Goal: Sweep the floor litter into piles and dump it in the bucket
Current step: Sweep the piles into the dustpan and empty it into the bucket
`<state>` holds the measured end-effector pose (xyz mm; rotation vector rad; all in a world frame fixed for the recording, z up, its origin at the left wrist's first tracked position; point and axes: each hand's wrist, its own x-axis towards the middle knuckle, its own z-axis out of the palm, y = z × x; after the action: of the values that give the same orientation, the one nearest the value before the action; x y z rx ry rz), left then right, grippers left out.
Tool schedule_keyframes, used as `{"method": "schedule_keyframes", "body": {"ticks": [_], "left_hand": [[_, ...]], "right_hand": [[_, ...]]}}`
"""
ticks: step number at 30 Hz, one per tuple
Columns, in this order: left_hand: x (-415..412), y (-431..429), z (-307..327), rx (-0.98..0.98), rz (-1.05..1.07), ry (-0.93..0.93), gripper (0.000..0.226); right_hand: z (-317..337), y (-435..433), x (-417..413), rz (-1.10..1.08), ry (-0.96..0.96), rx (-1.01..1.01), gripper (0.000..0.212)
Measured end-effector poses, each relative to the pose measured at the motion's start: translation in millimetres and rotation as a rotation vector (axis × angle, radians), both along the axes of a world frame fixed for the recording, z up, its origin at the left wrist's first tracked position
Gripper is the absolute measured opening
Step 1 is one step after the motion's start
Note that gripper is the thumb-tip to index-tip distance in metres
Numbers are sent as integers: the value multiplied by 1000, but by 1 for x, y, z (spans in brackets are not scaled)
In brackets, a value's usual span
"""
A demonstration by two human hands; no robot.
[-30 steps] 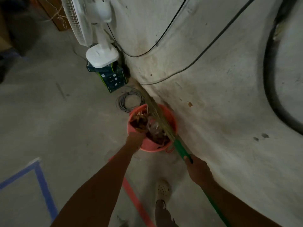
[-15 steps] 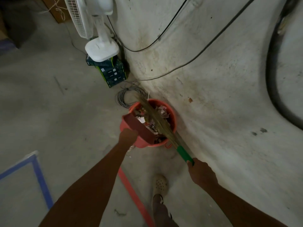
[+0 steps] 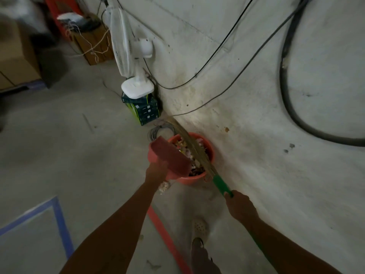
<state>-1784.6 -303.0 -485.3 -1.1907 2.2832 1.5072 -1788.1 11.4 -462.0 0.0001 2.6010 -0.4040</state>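
An orange bucket (image 3: pixel 209 147) full of mixed litter stands on the floor against the wall. My left hand (image 3: pixel 156 172) grips a red dustpan (image 3: pixel 169 156) held over the bucket's near-left rim, its underside facing me. My right hand (image 3: pixel 240 204) grips the green handle of a straw broom (image 3: pixel 221 183), whose bristles lie slanting across the top of the bucket toward the wall. A small clump of litter (image 3: pixel 164 187) lies on the floor just below my left hand.
A white fan (image 3: pixel 136 76) stands on stacked boxes (image 3: pixel 146 112) behind the bucket, with a wire coil (image 3: pixel 158 131) beside it. Cables hang on the wall (image 3: pixel 256 95) at right. Red tape (image 3: pixel 167 242) and blue tape (image 3: pixel 59 220) mark the floor. My shoe (image 3: pixel 199 227) is below.
The dustpan has tipped back and lifted off the bucket toward the left, showing its underside. The broom stays across the bucket. The view has tilted up, showing more of the room.
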Motion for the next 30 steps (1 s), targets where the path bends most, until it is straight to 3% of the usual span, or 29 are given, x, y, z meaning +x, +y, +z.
{"method": "schedule_keyframes", "body": {"ticks": [2, 7, 16, 20, 30], "left_hand": [[23, -3, 5, -66, -23, 47, 57], [102, -12, -10, -40, 101, 34, 48], [221, -27, -79, 334, 558, -93, 38], [247, -38, -139, 391, 692, -139, 30], [249, -34, -317, 355, 728, -170, 27]], "right_hand": [[5, -4, 22, 27, 9, -19, 31], [-3, -16, 75, 46, -7, -58, 31], [-72, -44, 116, 103, -204, -24, 40], [-143, -53, 101, 117, -238, 31, 43], [-373, -73, 14, -24, -277, 99, 61]]}}
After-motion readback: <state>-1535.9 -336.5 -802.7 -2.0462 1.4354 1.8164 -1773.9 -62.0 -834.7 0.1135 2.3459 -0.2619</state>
